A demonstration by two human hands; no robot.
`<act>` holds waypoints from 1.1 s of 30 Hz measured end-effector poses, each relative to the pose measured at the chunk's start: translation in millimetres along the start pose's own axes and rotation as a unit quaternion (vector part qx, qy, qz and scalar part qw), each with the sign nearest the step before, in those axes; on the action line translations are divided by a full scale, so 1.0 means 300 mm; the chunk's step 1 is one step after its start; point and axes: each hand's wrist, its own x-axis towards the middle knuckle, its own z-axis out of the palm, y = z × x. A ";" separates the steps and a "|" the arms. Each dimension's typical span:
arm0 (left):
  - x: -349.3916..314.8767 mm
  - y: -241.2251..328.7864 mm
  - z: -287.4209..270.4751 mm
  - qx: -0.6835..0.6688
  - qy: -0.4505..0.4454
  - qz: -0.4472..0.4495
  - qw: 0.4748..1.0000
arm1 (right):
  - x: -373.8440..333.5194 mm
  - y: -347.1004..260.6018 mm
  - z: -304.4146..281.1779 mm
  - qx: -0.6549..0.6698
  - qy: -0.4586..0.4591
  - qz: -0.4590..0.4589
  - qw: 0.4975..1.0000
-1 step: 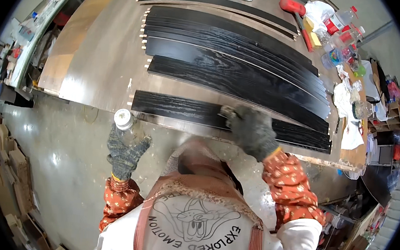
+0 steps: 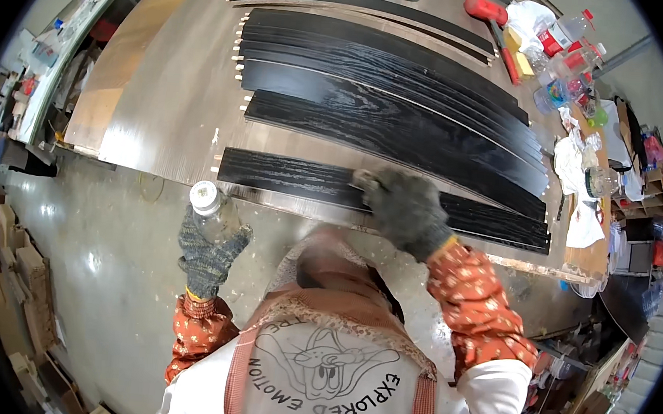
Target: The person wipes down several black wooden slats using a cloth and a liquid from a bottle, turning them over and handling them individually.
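My left hand (image 2: 211,256), in a grey knit glove, is closed around a clear plastic bottle (image 2: 225,218) with a white cap, just off the table's near edge. The bottle stands roughly upright in my grip. My right hand (image 2: 407,213), gloved the same way, presses on a narrow black wood-grained board (image 2: 295,179) along the near edge. Its fingers are curled together; a small grey-brown bit shows at their tips, too unclear to name. Pale dowel pegs stick out of the board's left end. Beyond it lies a row of similar black boards (image 2: 387,95), also with pegs.
The boards rest on a large brown table (image 2: 168,108). At its right side are a red-handled mallet (image 2: 485,10), plastic bottles (image 2: 564,70), crumpled white paper (image 2: 584,219) and a jar (image 2: 600,181). Wood pieces (image 2: 30,277) are stacked on the floor at left.
My right hand has slid a little to the left along the near board. My left hand and the bottle have hardly moved.
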 end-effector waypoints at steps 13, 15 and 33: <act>-0.115 -0.045 -0.051 0.043 0.025 -0.029 0.998 | 0.148 -0.114 0.066 0.059 0.171 -0.085 0.980; -0.112 -0.043 -0.046 0.027 0.025 -0.018 0.999 | 0.254 -0.223 0.026 0.097 0.115 -0.068 0.986; 0.007 0.102 0.127 0.105 -0.103 0.129 0.981 | -0.906 0.480 -0.030 -0.077 0.037 0.492 0.866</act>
